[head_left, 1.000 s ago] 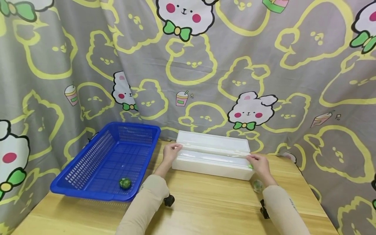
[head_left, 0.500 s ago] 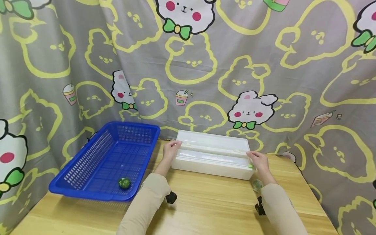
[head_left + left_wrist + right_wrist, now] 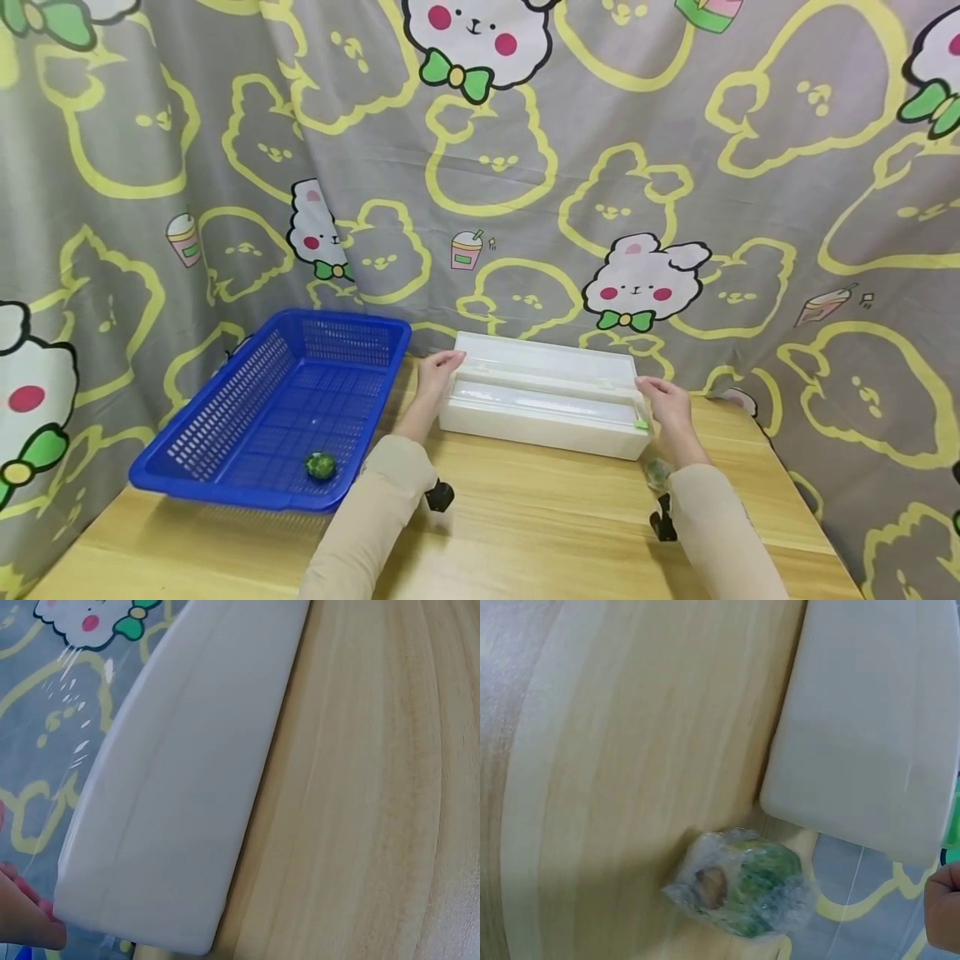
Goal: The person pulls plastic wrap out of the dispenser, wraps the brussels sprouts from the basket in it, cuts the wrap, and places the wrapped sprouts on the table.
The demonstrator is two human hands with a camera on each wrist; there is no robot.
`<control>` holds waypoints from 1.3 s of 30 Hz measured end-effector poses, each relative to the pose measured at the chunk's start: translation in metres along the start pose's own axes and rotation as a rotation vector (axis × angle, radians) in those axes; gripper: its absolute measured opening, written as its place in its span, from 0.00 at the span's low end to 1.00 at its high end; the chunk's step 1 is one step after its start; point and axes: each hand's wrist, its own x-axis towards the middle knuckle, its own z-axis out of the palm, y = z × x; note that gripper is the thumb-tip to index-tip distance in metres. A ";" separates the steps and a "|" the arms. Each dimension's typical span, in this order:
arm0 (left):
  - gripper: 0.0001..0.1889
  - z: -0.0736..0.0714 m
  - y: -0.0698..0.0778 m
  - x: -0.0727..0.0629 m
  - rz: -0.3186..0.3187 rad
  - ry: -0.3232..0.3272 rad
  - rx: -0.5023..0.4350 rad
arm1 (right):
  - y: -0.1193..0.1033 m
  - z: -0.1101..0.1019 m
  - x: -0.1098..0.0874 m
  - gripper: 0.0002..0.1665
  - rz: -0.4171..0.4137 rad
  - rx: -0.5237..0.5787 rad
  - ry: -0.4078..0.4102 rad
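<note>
A long white cling film dispenser stands toward the back of the table, its lid up and a small green slider at its right end. At its left end, the thumb and fingers of my left hand pinch one corner of the clear cling film. The other corner is pinched by my right hand at the right end. The film spans between the hands above the dispenser, its glints showing in the left wrist view. Below my right hand lies a film-wrapped green vegetable with a brown cut stem.
A blue plastic basket stands on the left of the wooden table, with one round green vegetable in its near right corner. A patterned curtain hangs close behind the dispenser.
Both hands have risen a little and moved slightly back, drawing the film's edge up from the dispenser. The basket and the vegetables have stayed in place.
</note>
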 end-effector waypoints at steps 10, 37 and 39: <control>0.12 0.001 0.063 -0.038 -0.084 0.005 0.039 | -0.005 -0.008 -0.001 0.05 -0.014 0.039 -0.036; 0.12 0.004 0.094 -0.043 -0.059 0.000 -0.044 | -0.031 -0.022 -0.010 0.15 -0.039 0.224 -0.089; 0.12 0.004 0.097 -0.044 -0.059 -0.005 -0.053 | -0.033 -0.023 -0.011 0.14 -0.038 0.223 -0.090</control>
